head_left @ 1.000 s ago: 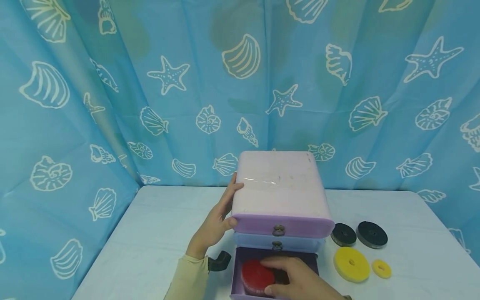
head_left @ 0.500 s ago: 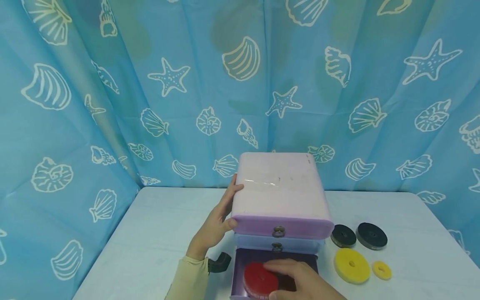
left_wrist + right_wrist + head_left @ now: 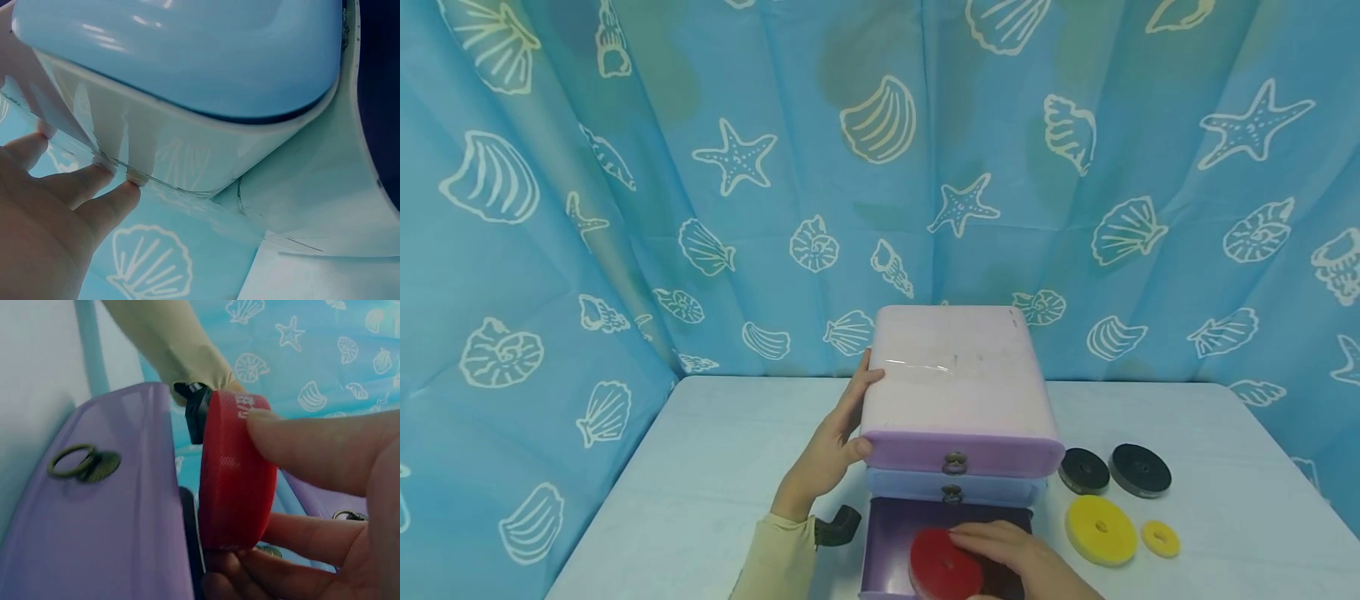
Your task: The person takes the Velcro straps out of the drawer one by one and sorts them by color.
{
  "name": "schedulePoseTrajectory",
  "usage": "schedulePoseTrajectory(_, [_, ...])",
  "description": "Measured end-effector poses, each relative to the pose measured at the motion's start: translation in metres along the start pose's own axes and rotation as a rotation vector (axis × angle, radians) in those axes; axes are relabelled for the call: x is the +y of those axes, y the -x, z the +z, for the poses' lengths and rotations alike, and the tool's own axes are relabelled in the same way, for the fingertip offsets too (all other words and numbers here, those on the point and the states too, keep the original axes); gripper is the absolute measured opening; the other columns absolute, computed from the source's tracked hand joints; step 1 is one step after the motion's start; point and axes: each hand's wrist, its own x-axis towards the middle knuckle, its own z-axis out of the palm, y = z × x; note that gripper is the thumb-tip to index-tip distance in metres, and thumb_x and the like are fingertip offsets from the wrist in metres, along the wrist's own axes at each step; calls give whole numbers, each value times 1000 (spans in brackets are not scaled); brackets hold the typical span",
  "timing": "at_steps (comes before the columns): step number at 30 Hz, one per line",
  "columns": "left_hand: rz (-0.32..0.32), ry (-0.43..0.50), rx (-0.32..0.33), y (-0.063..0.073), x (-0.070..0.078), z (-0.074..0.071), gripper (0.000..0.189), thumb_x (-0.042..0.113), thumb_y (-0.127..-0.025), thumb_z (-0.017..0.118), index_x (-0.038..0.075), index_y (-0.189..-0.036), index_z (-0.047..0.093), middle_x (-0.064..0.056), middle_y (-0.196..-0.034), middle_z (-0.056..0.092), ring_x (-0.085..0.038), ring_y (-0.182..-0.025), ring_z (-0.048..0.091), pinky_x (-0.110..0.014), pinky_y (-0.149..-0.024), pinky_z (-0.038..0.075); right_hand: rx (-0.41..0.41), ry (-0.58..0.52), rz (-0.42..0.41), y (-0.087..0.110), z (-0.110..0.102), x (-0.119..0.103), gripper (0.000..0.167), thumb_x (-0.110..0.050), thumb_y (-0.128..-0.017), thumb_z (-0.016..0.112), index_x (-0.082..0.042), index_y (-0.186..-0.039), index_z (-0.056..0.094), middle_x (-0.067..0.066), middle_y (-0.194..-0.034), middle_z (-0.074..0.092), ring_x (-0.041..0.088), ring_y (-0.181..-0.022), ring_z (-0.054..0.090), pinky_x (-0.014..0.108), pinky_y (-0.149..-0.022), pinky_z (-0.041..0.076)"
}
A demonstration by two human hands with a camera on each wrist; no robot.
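Note:
A small cabinet [image 3: 955,379] with a pale pink top, a purple upper drawer and a blue middle drawer stands on the table. Its dark purple bottom drawer [image 3: 887,546] is pulled out. Over that drawer my right hand [image 3: 1030,560] holds a red roll of tape [image 3: 946,567] by its rim. In the right wrist view the thumb presses one side of the roll [image 3: 237,475] and fingers lie under the other, close to the drawer's front. My left hand [image 3: 822,454] rests against the cabinet's left side, its extended fingertips touching the wall in the left wrist view.
Right of the cabinet lie two black rolls [image 3: 1140,471], a large yellow roll [image 3: 1101,530] and a small yellow ring [image 3: 1161,539]. A black device [image 3: 837,527] shows beside the left sleeve. A blue shell-patterned curtain [image 3: 820,167] hangs behind the table.
My right hand has moved the red roll to the right within the bottom drawer, and the roll's flat top faces the head camera more. The left hand stays against the cabinet.

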Motion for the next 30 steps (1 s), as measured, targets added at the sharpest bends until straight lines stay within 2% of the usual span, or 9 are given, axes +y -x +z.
schedulePoseTrajectory(4, [-2, 2, -1, 0, 0, 0, 87, 70, -95, 49, 17, -159, 25, -2, -169, -6, -29, -154, 0, -69, -114, 16, 32, 63, -76, 10, -8, -14, 64, -36, -92, 73, -21, -149, 49, 4, -146, 54, 14, -125, 52, 38, -98, 51])
schedulePoseTrajectory(6, [-1, 1, -1, 0, 0, 0, 87, 70, -95, 49, 17, -160, 25, -2, -169, -6, -29, -154, 0, -69, -114, 16, 49, 107, -109, 14, -7, -6, 68, -37, -90, 74, -21, -151, 47, 4, -146, 53, 12, -124, 52, 38, -97, 52])
schedulePoseTrajectory(8, [0, -1, -1, 0, 1, 0, 87, 70, -95, 49, 16, -159, 25, -2, -169, -7, -29, -154, 0, -69, -113, 16, 58, 122, -102, 17, -6, -2, 68, -37, -91, 73, -22, -151, 46, 3, -147, 52, 12, -124, 51, 37, -96, 53])
schedulePoseTrajectory(13, [2, -4, -2, 0, 0, 0, 87, 70, -95, 48, 17, -159, 25, -3, -169, -7, -30, -154, 0, -69, -113, 17, 82, 125, -50, 27, -13, -22, 64, -38, -92, 73, -14, -147, 51, 5, -143, 55, 12, -121, 53, 33, -92, 54])
schedulePoseTrajectory(16, [-2, -7, -2, -1, -1, 0, 87, 71, -94, 48, 18, -160, 24, -4, -169, -7, -30, -154, 1, -69, -113, 18, 111, 178, -62, 32, -16, -26, 64, -38, -91, 74, -12, -145, 53, 4, -141, 58, 12, -119, 54, 32, -89, 55])
schedulePoseTrajectory(21, [-5, -8, -2, -1, -2, 0, 88, 72, -94, 47, 18, -160, 24, -4, -169, -7, -30, -154, 1, -69, -113, 18, 185, 311, -135, 41, -16, -20, 63, -38, -88, 77, -14, -143, 55, -1, -139, 59, 11, -116, 55, 30, -86, 55])
schedulePoseTrajectory(24, [-7, -12, 0, -1, -2, 0, 88, 72, -94, 47, 18, -160, 24, -3, -169, -7, -30, -154, 1, -69, -113, 18, 214, 352, -191, 44, -17, -13, 65, -35, -87, 78, -12, -143, 55, -1, -140, 59, 10, -115, 55, 29, -84, 55])
schedulePoseTrajectory(27, [-8, -15, -1, -1, -2, 0, 88, 72, -94, 47, 19, -160, 24, -4, -169, -7, -30, -154, 1, -69, -113, 18, 199, 379, -212, 47, -20, -6, 64, -34, -88, 78, -9, -142, 55, 0, -141, 57, 10, -116, 53, 27, -83, 54])
schedulePoseTrajectory(30, [-7, -12, -2, -1, -1, 0, 88, 72, -94, 47, 19, -160, 24, -4, -169, -7, -29, -154, 1, -69, -113, 18, 150, 389, -174, 50, -23, 3, 64, -35, -90, 76, -5, -142, 54, 2, -143, 55, 9, -117, 51, 27, -83, 54])
